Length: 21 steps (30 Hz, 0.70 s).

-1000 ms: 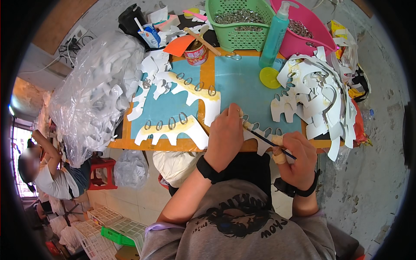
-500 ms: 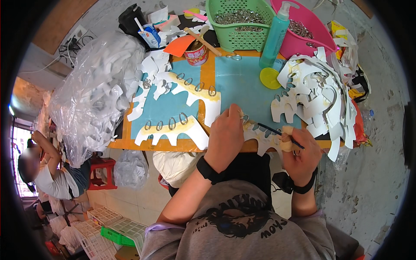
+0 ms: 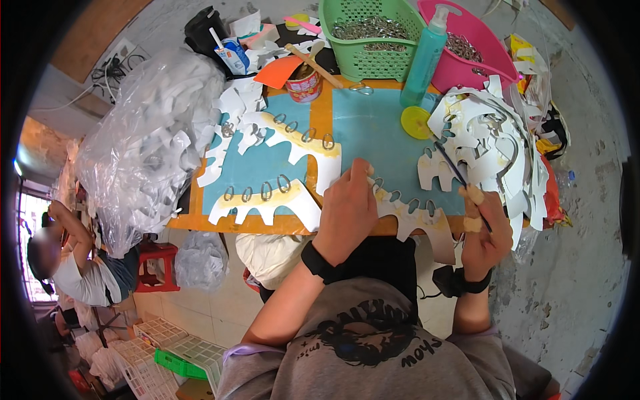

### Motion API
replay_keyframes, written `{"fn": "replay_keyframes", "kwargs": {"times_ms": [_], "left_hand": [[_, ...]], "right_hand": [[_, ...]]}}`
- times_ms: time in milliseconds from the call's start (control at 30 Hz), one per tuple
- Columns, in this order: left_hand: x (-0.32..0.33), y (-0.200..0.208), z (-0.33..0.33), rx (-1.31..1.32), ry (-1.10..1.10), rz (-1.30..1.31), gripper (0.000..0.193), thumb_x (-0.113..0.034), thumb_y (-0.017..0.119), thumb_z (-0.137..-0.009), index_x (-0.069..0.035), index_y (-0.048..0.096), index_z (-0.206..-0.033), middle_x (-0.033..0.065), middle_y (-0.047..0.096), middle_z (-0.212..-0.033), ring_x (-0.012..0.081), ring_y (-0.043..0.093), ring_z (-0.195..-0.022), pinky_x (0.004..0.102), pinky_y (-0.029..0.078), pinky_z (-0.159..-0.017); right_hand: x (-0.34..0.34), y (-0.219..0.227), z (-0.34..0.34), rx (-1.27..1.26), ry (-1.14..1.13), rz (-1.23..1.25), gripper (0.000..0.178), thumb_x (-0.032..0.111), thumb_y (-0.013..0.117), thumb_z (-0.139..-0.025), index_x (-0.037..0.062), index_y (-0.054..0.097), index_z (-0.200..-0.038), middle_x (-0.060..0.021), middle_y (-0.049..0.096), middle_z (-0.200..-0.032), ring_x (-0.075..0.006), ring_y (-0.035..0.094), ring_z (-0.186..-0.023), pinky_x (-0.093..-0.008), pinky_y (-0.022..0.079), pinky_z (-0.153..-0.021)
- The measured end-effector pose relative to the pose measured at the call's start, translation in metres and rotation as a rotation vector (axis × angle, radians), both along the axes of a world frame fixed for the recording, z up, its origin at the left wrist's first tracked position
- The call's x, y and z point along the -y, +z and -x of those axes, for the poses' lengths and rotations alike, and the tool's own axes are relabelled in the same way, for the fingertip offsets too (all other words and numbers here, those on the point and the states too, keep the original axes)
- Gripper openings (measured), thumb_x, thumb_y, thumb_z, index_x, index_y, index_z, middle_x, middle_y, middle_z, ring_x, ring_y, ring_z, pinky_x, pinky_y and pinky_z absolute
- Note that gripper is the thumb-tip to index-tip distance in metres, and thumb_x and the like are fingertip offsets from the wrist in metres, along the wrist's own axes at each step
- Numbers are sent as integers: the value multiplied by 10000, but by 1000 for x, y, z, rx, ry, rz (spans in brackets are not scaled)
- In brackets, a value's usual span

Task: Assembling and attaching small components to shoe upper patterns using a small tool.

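My left hand point(image 3: 348, 207) is closed on the left end of a white scalloped piece point(image 3: 435, 232) with oval metal rings along its yellowish upper edge. The piece lies at the table's front edge and its right end hangs over. My right hand point(image 3: 487, 227), finger and thumb wrapped in tan tape, grips a thin dark stick point(image 3: 452, 163) that points up and away, clear of the held piece. Left of my left hand lie two similar ringed pieces, a nearer one point(image 3: 267, 207) and a farther one point(image 3: 303, 147).
A heap of white cut pieces point(image 3: 493, 127) stands at the right, near a yellow lid point(image 3: 417, 123). Behind are a teal pump bottle point(image 3: 420, 73), green basket point(image 3: 373, 60), pink basket point(image 3: 497, 70) and a can point(image 3: 305, 89). A plastic bag point(image 3: 147, 127) bulges at the left; a person sits beyond.
My right hand has moved right and slightly up, lifting the stick off the held piece toward the right-hand heap. The piece's rings now show fully. My left hand has stayed almost still.
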<state>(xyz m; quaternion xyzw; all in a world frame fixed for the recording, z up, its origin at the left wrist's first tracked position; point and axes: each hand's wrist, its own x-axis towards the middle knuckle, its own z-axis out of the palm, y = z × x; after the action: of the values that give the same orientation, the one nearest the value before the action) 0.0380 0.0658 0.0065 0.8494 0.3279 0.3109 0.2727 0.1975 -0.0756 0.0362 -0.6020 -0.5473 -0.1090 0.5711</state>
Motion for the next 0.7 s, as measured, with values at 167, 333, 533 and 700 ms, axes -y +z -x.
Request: {"fn": "replay_keyframes", "kwargs": {"times_ms": [167,333,533,700], "left_hand": [[1,0,0,-13,-11,-10,304,63,561,-750,-18,454,-1023,187,600,-783,382,600,-677,434,462,-577],[3,-1,0,6,-14,-21,287,55,567,-758,-18,451,-1010,187,591,-794,383,598,-677,435,460,-571],[2,-3,-2,-4,-14,-15,275,42,583,-761,-18,448,-993,185,589,-790,381,600,-680,433,461,-571],[-2,-3,-1,-4,-20,-5,239,28,559,-782,-16,452,-991,199,586,-788,394,594,-691,452,456,-580]], "right_hand": [[-8,8,-23,-29,127,173,176,-46,555,-768,-70,625,-928,-155,634,-820,-229,573,-701,-291,453,-652],[-28,19,-44,88,106,258,135,-54,567,-797,-64,617,-922,-138,597,-750,-240,551,-654,-286,445,-612],[-49,11,-46,231,60,231,322,-60,618,-767,-39,610,-1088,-117,609,-779,-216,590,-657,-286,484,-635],[-64,-9,-41,37,-43,-32,220,-72,666,-721,0,588,-913,-101,642,-820,-187,647,-738,-283,521,-672]]}}
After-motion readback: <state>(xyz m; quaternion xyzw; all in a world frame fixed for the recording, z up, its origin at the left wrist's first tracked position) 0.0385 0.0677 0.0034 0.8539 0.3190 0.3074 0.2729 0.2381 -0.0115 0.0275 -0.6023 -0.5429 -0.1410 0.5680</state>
